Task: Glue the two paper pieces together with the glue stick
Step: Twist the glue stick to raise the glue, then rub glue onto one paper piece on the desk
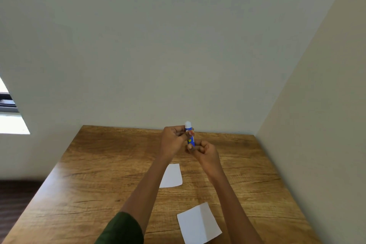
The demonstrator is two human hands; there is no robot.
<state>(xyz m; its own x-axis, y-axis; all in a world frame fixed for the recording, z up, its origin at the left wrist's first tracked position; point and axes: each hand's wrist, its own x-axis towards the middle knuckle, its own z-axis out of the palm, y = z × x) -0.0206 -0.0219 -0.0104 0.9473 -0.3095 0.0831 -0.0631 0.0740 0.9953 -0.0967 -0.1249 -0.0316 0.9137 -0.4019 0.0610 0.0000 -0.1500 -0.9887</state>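
Note:
A blue glue stick (190,137) with a white top stands upright in the air above the far part of the wooden table (99,174). My left hand (172,140) grips its upper part near the white top. My right hand (204,151) holds its lower end. Two white paper pieces lie flat on the table: one (172,176) in the middle, partly hidden by my left forearm, and a creased one (199,223) near the front edge between my forearms.
The table stands in a corner, with a pale wall behind it and another wall along its right side. A window (10,117) sits at the far left. Dark floor (13,204) shows to the left of the table.

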